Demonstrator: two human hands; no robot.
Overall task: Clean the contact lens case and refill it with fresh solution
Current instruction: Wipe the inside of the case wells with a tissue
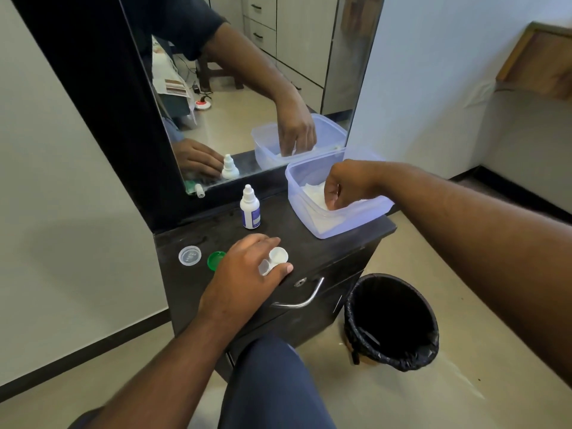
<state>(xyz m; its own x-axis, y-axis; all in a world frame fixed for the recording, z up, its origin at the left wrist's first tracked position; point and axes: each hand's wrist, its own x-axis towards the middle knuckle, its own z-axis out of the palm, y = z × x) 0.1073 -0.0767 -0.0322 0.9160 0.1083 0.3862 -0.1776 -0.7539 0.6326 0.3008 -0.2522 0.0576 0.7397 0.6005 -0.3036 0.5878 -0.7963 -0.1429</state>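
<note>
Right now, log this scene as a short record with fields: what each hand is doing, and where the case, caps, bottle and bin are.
left hand: holds lens case on cabinet top
right hand: reaches into plastic tub, fingers curled on white tissue
caps: clear cap and green cap, left of the case
solution bottle: upright, behind the case
bin: on floor, right of cabinet

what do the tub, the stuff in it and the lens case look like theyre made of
Tub: translucent bluish plastic, seemingly; contents show through its walls.
White stuff inside, under the right hand: soft crumpled tissue or wipes, likely.
Lens case, held by the left hand: smooth, whitish, semi-clear plastic.
</note>
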